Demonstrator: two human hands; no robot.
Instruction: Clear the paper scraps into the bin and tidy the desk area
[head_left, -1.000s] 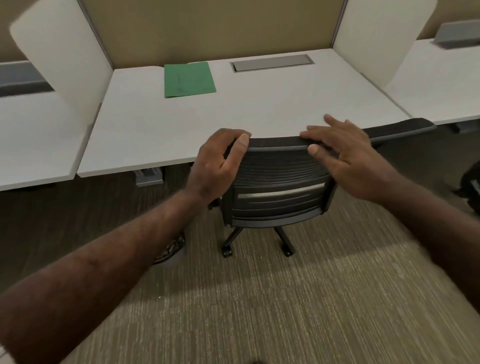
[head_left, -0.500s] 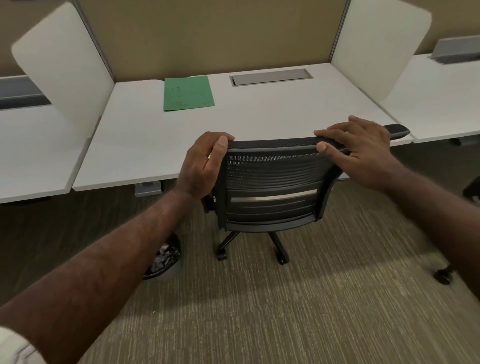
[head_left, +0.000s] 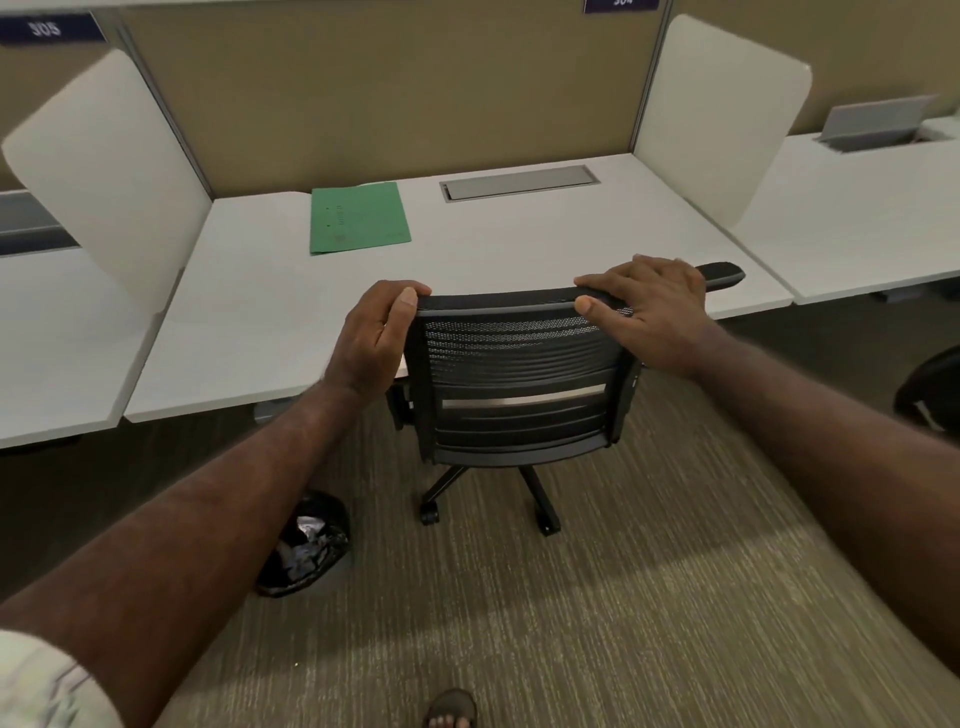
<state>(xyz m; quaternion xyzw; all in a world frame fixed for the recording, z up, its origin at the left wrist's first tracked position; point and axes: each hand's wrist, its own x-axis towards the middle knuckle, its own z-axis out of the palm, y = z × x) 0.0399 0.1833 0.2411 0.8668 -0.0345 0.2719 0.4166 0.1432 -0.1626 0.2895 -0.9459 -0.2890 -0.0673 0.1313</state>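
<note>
A black mesh office chair (head_left: 519, 395) stands at the front edge of the white desk (head_left: 260, 322), its back towards me. My left hand (head_left: 371, 338) grips the top left corner of the backrest. My right hand (head_left: 654, 306) lies over the top right corner, fingers curled on the rim. A green folder (head_left: 358, 218) lies flat at the back of the desk. A bin (head_left: 306, 545) with a black liner sits on the carpet under the desk's left side, partly hidden by my left forearm.
White side dividers (head_left: 114, 171) stand on both sides of the desk, with a tan partition behind. A grey cable hatch (head_left: 519, 182) is set into the desk. Neighbouring desks lie left and right. My sandalled foot (head_left: 451, 709) shows at the bottom edge. Another dark chair (head_left: 930, 389) is at far right.
The chair has rolled forward towards the desk, its seat going under the front edge. Both hands stayed on the backrest, and the view has tilted up.
</note>
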